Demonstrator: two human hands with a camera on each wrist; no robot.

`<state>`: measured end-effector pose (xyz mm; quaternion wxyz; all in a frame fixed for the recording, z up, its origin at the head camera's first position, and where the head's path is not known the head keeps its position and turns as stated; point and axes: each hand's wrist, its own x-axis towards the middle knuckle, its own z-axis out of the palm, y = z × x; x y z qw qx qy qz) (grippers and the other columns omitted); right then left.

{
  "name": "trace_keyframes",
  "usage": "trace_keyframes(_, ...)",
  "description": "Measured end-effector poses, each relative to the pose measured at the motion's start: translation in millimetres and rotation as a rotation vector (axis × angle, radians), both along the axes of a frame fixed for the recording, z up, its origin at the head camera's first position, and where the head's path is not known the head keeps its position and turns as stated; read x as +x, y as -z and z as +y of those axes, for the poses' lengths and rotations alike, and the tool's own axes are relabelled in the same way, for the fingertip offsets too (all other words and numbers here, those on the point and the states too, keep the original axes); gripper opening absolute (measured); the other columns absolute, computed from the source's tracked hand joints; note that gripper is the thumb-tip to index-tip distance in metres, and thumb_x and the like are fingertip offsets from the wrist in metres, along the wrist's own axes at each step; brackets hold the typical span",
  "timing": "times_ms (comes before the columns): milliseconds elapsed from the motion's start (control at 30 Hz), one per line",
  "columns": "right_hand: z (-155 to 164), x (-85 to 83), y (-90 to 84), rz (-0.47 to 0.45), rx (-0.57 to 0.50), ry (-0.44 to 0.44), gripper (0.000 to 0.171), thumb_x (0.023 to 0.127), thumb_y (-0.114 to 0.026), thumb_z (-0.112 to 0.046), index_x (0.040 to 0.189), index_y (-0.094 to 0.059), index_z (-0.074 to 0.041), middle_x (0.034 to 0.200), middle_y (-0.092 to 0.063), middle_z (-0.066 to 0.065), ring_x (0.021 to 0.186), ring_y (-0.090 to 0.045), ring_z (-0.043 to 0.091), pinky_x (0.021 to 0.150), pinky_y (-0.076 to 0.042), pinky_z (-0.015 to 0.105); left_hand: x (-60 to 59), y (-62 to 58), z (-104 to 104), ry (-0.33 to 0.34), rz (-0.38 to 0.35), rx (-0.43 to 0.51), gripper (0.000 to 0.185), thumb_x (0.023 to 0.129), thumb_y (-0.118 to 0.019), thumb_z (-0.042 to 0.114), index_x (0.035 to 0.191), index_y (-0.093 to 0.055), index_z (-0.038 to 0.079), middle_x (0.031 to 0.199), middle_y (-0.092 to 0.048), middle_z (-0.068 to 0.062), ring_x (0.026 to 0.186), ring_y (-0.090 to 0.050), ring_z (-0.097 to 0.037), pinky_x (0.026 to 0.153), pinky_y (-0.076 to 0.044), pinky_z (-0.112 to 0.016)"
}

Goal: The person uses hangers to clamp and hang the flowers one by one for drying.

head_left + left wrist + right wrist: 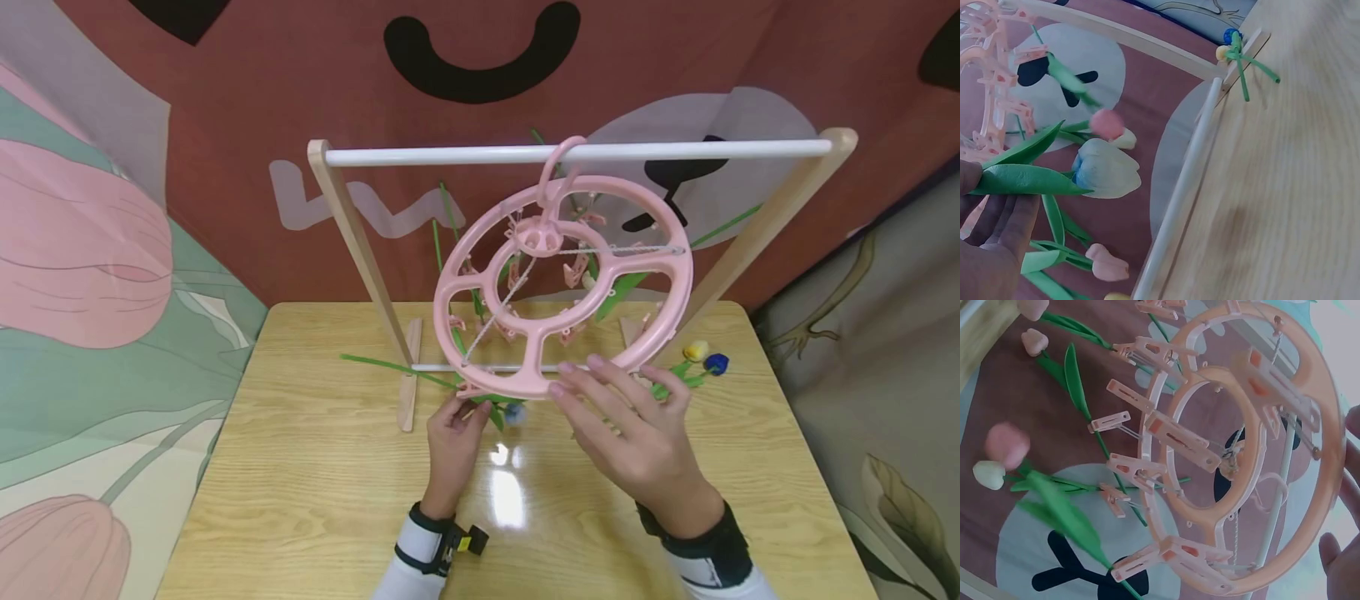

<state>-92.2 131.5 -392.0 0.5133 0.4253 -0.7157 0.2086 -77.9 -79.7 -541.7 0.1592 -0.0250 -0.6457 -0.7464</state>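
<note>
A pink round clip hanger (534, 358) hangs by its hook from a white rod. My left hand (456, 433) pinches an artificial tulip by its green leaves and stem, low beside the front rim. Its white-and-blue bloom (1107, 169) points away from the fingers, and its long stem runs left past a pink clip (471, 388). My right hand (637, 437) has its fingers extended against the hanger's front right rim. Other tulips hang bloom-down from clips, among them a pink tulip (1007, 445) and a white one (989, 475).
The white rod (450, 156) spans a wooden-legged rack on a light wooden table (300, 500). A yellow tulip (696, 351) and a dark blue tulip (716, 364) lie by the rack's right foot. A patterned cloth (300, 83) stands behind.
</note>
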Motion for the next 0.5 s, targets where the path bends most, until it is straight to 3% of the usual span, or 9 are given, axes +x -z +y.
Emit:
trace_keyframes(133, -2, 0.8, 2.2, 0.018, -0.018, -0.016, 0.016, 0.100, -0.065, -0.011, 0.105, -0.079, -0.006, 0.106, -0.079, 0.014, 0.115, -0.065, 0.033, 0.110, -0.033, 0.052, -2.1, -2.8, -2, -0.007, 0.031, -0.020, 0.032, 0.095, -0.068, -0.005, 0.126, -0.066, -0.009, 0.130, -0.065, -0.026, 0.110, -0.071, -0.014, 0.094, -0.061, -0.032)
trace_keyframes(267, -1, 4.8, 9.0, 0.057, -0.133, -0.089, 0.017, 0.096, -0.062, -0.003, 0.097, -0.079, -0.004, 0.102, -0.078, 0.016, 0.113, -0.066, 0.034, 0.110, -0.036, 0.049, -3.7, -5.8, -3, -0.007, 0.033, -0.023, 0.028, 0.094, -0.069, -0.006, 0.121, -0.068, -0.009, 0.127, -0.066, -0.025, 0.111, -0.070, -0.014, 0.095, -0.061, -0.031)
trace_keyframes(333, 2, 8.2, 12.9, 0.091, -0.216, -0.130, 0.020, 0.093, -0.059, 0.000, 0.088, -0.078, -0.002, 0.093, -0.077, 0.016, 0.102, -0.067, 0.033, 0.101, -0.043, 0.042, -4.5, -6.5, -3, -0.004, 0.031, -0.025, 0.026, 0.094, -0.070, -0.006, 0.120, -0.069, -0.009, 0.125, -0.067, -0.024, 0.112, -0.069, -0.013, 0.094, -0.061, -0.030)
trace_keyframes(400, 5, 11.4, 16.2, 0.116, -0.301, -0.155, 0.022, 0.091, -0.056, 0.001, 0.078, -0.074, 0.000, 0.083, -0.074, 0.016, 0.086, -0.066, 0.032, 0.083, -0.048, 0.036, -5.4, -7.3, -3, -0.002, 0.037, -0.036, 0.026, 0.094, -0.070, -0.005, 0.120, -0.069, -0.008, 0.122, -0.068, -0.024, 0.111, -0.069, -0.013, 0.093, -0.062, -0.030)
trace_keyframes(500, 16, 14.0, 21.7, 0.103, -0.371, -0.155, 0.028, 0.091, -0.053, 0.002, 0.069, -0.070, 0.002, 0.070, -0.069, 0.016, 0.066, -0.059, 0.031, 0.058, -0.042, 0.034, -6.1, -7.4, -3, 0.001, 0.054, -0.060, 0.027, 0.094, -0.070, -0.005, 0.121, -0.069, -0.007, 0.118, -0.069, -0.022, 0.108, -0.069, -0.013, 0.092, -0.062, -0.029)
